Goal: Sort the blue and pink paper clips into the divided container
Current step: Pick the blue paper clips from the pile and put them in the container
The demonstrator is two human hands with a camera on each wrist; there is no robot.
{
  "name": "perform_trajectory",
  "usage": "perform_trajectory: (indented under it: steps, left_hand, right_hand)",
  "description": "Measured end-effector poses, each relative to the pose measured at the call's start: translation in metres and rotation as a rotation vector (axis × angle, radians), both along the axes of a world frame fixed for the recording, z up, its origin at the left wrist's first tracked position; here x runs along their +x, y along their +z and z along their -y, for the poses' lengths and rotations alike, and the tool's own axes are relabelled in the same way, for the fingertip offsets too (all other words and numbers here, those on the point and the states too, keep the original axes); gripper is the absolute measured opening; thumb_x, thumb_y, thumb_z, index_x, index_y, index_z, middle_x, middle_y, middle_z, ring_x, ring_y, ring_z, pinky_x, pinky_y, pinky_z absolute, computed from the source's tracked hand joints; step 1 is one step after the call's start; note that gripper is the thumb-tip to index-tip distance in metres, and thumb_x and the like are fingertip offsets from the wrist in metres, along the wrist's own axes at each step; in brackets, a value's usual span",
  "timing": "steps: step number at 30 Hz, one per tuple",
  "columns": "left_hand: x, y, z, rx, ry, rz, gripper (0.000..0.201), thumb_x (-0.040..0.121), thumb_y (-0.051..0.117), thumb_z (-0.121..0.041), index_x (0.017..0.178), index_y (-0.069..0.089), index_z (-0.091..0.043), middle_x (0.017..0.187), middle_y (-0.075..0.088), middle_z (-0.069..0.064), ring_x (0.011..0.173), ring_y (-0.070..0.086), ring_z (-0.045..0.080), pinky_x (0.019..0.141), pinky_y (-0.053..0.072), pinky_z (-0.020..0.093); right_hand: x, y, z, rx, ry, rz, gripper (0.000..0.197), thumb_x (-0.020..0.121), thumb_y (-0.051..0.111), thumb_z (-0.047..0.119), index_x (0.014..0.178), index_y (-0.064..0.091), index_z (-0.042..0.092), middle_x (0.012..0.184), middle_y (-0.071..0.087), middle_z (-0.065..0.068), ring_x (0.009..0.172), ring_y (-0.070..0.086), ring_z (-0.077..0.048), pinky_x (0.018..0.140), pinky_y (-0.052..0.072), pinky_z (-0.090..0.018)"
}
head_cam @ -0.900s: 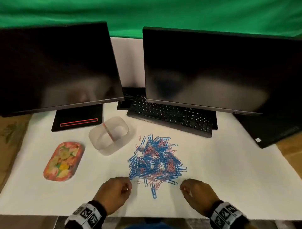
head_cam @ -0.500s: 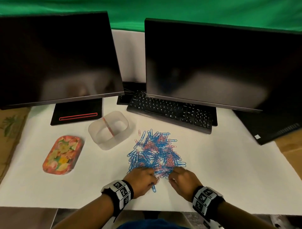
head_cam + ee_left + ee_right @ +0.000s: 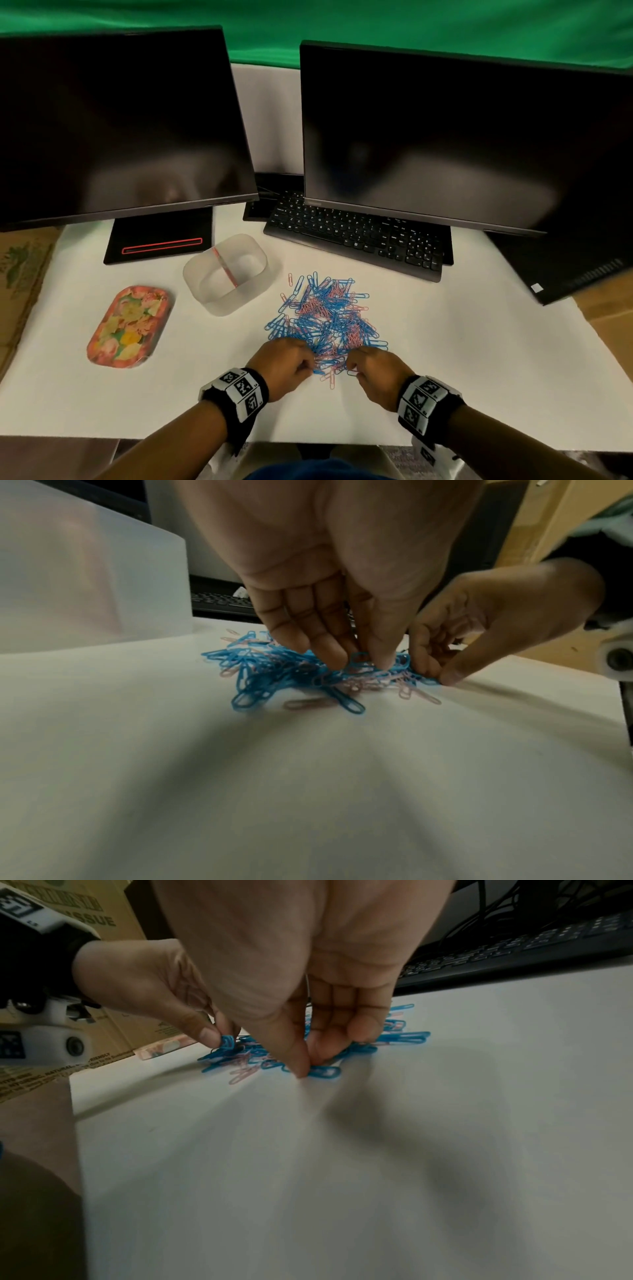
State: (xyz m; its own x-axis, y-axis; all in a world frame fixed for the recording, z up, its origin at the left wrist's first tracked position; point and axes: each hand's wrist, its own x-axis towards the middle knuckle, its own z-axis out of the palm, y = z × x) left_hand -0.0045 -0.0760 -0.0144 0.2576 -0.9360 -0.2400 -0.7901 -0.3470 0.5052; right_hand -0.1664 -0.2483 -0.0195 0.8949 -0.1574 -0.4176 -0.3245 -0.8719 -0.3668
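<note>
Both hands pinching into near edge of clip pile (image 3: 327, 320). Left hand (image 3: 284, 365) thumb and fingertips closed on a blue paper clip (image 3: 227, 1043), lifted just off the heap. Right hand (image 3: 378, 375) thumb and forefinger pinched on another blue clip (image 3: 323, 1072) lying flat on the white table (image 3: 479, 359). Rest of the mixed blue and pink clips are beyond the fingers. Divided container (image 3: 226, 272) sits left-rear of pile, apart from it, both sections look clip-free. Floral tray (image 3: 128, 325) further left.
</note>
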Motion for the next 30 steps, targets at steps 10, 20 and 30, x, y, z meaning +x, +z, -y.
perform_trajectory:
  steps: [10,20,30]
  left_hand:
    - [0.013,-0.010,-0.009,0.006,0.450,-0.417,0.032,0.085,0.061,-0.005,0.112,0.071,-0.019,0.086,0.070,-0.008,0.079,0.066,-0.001,0.078,0.053,0.014]
    - [0.021,-0.008,-0.006,-0.085,0.657,-0.695,0.040,0.078,0.056,0.002,0.082,0.074,-0.034,0.069,0.070,-0.006,0.071,0.065,0.010,0.077,0.051,0.024]
    - [0.039,0.011,0.010,-0.192,0.903,-0.933,0.039,0.086,0.039,0.009,0.060,0.061,-0.011,0.059,0.056,0.007,0.062,0.053,0.024,0.056,0.041,0.027]
  right_hand:
    - [-0.006,0.001,0.004,-0.114,0.032,0.068,0.022,0.076,0.065,0.013,0.095,0.067,0.023,0.102,0.063,0.003,0.092,0.062,-0.017,0.075,0.049,-0.022]
    - [-0.013,-0.007,0.000,-0.121,0.058,0.035,0.033,0.042,0.080,0.023,0.069,0.065,0.034,0.073,0.063,0.017,0.063,0.062,-0.002,0.055,0.047,-0.011]
    - [-0.009,-0.009,0.007,-0.080,0.044,-0.004,0.039,0.034,0.078,0.024,0.067,0.062,0.035,0.070,0.061,0.021,0.060,0.060,0.002,0.055,0.044,-0.006]
